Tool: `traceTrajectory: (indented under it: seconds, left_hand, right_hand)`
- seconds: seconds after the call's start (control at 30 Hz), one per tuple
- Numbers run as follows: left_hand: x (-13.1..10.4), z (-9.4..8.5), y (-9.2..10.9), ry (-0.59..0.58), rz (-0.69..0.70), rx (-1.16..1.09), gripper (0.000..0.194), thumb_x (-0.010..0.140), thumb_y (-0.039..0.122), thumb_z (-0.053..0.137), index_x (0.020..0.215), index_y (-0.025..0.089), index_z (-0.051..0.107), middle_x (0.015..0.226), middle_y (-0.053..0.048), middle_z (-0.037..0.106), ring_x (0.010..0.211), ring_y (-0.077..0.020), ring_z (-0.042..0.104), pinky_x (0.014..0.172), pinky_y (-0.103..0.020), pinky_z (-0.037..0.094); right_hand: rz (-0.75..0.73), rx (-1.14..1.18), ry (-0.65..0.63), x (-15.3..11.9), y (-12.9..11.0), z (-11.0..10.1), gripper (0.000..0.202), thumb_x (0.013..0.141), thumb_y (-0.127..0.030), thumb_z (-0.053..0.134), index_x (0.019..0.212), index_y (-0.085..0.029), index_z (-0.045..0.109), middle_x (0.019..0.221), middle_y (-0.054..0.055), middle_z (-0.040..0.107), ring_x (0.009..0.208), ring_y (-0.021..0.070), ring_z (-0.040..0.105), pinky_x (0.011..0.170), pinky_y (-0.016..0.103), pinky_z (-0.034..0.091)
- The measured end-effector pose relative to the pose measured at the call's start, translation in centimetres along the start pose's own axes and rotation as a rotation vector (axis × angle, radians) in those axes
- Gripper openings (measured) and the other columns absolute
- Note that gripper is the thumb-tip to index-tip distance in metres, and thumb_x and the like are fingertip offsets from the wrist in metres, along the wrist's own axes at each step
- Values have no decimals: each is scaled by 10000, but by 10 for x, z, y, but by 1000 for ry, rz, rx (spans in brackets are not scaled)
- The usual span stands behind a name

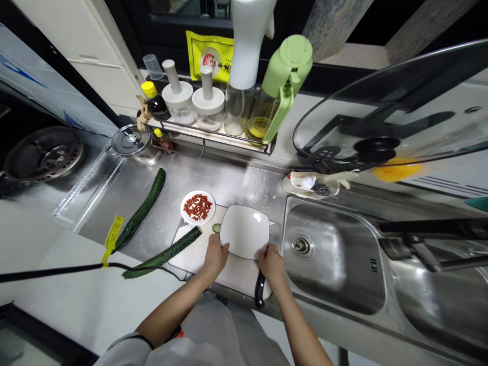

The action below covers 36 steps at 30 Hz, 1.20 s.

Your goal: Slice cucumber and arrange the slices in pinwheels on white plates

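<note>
A white, rounded-square plate [244, 231] is held level between my two hands, above the cutting board [236, 272]. My left hand [215, 256] is closed on its near left corner, and my right hand [272, 265] on its near right corner. Under my right hand lies a knife [260, 291], its black handle towards me; its blade is mostly hidden by the plate. To the left, a cucumber [168, 256] with a cut end rests partly on the board. A small green cucumber piece [216, 227] sits beside the plate. Another cucumber [143, 211] lies farther left.
A small white dish [183, 215] of dried red berries [198, 207] stands behind the board. The steel sink [331, 254] is at right. At the back are a lidded pot [133, 145], a rack [213, 136] with jars and an oil bottle [280, 86]. A black cable [57, 273] crosses at left.
</note>
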State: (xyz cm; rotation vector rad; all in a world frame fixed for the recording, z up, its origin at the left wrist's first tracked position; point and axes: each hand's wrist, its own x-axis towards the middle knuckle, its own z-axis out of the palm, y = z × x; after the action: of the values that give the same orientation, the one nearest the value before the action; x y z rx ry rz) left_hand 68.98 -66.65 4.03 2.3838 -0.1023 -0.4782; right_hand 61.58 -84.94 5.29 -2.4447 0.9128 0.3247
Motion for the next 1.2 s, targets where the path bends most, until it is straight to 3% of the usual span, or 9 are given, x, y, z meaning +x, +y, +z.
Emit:
traceTrajectory:
  seconds: [0.13,0.27,0.5,0.77,0.9,1.0,1.1,1.2]
  left_hand:
    - [6,-9,-3,41,21,3,274,832,222,542,1083,119,501,1031,-141,548,924,-219,586,848,-363,471]
    - [20,-28,-1,135,71,46,265,848,139,466,1110,104,494,1067,-161,540,951,-211,577,865,-344,462]
    - [43,-46,8,-11,80,346,242,894,151,378,980,110,601,941,-163,620,834,-241,616,739,-331,453]
    - [46,-55,2,-12,146,342,224,867,147,417,878,165,639,860,-110,656,835,-206,619,729,-279,422]
    - [43,-64,3,22,173,193,202,848,175,451,867,189,651,816,-66,670,769,-177,615,713,-261,420]
    - [41,-70,7,7,163,44,183,828,199,487,879,185,662,774,-31,673,655,-136,586,671,-240,419]
    - [40,-71,17,-75,190,-78,159,797,221,531,851,173,672,692,-1,645,583,-107,535,607,-215,404]
    - [38,-68,31,-194,233,-168,147,774,233,559,831,172,679,628,22,606,559,-96,504,559,-199,381]
  right_hand:
    - [-1,-29,22,-3,-3,-2,212,839,-161,456,1027,-120,542,771,84,650,687,174,607,618,255,369]
    - [14,-43,36,-10,-4,-4,250,847,-181,451,1069,-124,553,824,104,661,711,182,616,628,264,387]
    - [33,-55,64,-31,-11,-4,303,879,-249,429,1139,-132,532,909,119,653,762,196,618,657,272,397]
    - [41,16,173,-46,-16,6,347,868,-257,421,1170,-139,544,913,95,634,771,190,598,722,294,427]
    - [-80,138,234,-47,-18,10,370,851,-243,405,1151,-96,564,963,133,633,846,209,592,794,325,444]
    - [-206,276,208,-40,-25,6,350,848,-249,407,1104,-101,595,956,128,638,820,198,588,766,322,461]
    - [-330,380,169,-27,-38,-6,312,847,-236,425,1079,-151,617,988,105,646,878,197,585,765,321,467]
    - [-491,415,144,-10,-51,-19,313,849,-210,446,1108,-189,620,1094,87,642,1017,203,555,872,356,434]
